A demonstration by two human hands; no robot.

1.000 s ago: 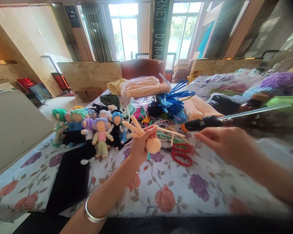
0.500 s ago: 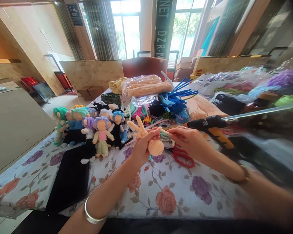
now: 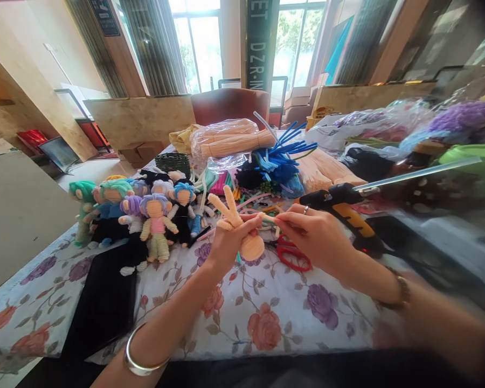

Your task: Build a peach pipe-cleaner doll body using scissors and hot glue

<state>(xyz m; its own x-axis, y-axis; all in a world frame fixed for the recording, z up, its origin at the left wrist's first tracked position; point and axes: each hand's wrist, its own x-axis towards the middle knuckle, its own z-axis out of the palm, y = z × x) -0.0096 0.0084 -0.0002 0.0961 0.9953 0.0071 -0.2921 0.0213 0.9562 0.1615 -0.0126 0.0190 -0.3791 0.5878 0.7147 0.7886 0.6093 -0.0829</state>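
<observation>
My left hand is closed around a peach pipe-cleaner doll body, its round head hanging below the fingers and its bare limbs sticking up to the left. With its fingertips my right hand pinches a short peach pipe-cleaner strand that runs to the left hand's thumb. Fingers hide where strand and body meet. Just below the right hand lie red-handled scissors, their blades partly covered. A black and orange glue gun with a clear glue stick stands behind that hand.
Several finished pipe-cleaner dolls stand at the left behind a black flat panel. Blue pipe cleaners and peach bundles are heaped at the back. Plastic bags crowd the right side. A floral cloth covers the table.
The view has shifted slightly, so everything sits further left. Both hands keep their grip; the strand between them now lies more level, and the doll body has turned a little.
</observation>
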